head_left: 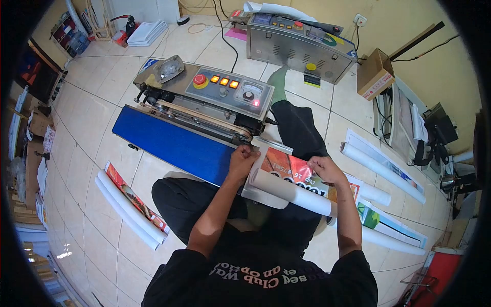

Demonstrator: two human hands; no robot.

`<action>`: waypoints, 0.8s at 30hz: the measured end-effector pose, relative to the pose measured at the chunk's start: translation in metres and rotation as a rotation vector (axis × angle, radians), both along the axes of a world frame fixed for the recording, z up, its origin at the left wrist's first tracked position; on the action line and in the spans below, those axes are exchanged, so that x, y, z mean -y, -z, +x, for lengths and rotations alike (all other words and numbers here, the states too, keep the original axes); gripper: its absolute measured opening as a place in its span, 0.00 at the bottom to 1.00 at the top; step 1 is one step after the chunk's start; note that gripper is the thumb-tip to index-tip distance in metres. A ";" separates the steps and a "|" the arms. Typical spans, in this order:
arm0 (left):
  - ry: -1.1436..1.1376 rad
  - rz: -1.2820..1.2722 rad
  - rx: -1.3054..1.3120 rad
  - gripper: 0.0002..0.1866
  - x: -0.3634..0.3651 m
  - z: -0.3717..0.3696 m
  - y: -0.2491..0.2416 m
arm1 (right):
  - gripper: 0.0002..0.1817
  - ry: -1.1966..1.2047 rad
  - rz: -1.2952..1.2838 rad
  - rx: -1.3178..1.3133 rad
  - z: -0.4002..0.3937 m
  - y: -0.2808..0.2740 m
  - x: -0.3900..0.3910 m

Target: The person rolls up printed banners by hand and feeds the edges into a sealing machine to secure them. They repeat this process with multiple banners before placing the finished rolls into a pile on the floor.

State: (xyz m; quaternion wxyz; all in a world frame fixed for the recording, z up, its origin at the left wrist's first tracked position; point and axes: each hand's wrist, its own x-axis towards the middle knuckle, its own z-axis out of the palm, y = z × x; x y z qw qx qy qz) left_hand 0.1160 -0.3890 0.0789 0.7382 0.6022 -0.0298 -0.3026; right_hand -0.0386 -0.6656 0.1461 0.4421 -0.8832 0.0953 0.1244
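A sealing machine with a blue conveyor belt and a control panel with three lit orange buttons stands on the floor before me. My left hand is closed on the left corner of a printed red sheet, right at the belt's right end. The sheet's near side is rolled into a white tube lying across my lap. Farther right, my right hand pinches the sheet's upper edge with bent fingers.
One rolled print lies on the tiles at left; others lie at right. Behind stands a second metal machine, with a cardboard box to its right. A fire extinguisher is at the back left.
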 end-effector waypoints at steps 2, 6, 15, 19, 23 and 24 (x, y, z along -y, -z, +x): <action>-0.107 -0.028 -0.079 0.13 -0.004 0.007 -0.011 | 0.14 0.001 -0.012 0.020 0.014 -0.004 -0.008; -0.175 -0.024 0.089 0.13 -0.013 0.031 0.002 | 0.14 -0.011 0.035 0.068 0.040 0.004 -0.019; -0.138 -0.034 0.189 0.18 -0.034 0.054 -0.005 | 0.16 0.038 -0.016 0.077 0.064 0.008 -0.036; -0.166 0.031 0.237 0.18 -0.040 0.063 -0.005 | 0.16 0.022 -0.064 0.055 0.072 0.002 -0.042; -0.180 0.084 0.130 0.13 -0.050 0.068 -0.023 | 0.18 0.049 -0.076 0.035 0.078 -0.002 -0.045; -0.217 0.116 0.109 0.10 -0.054 0.067 -0.032 | 0.19 0.051 -0.127 0.008 0.078 -0.004 -0.045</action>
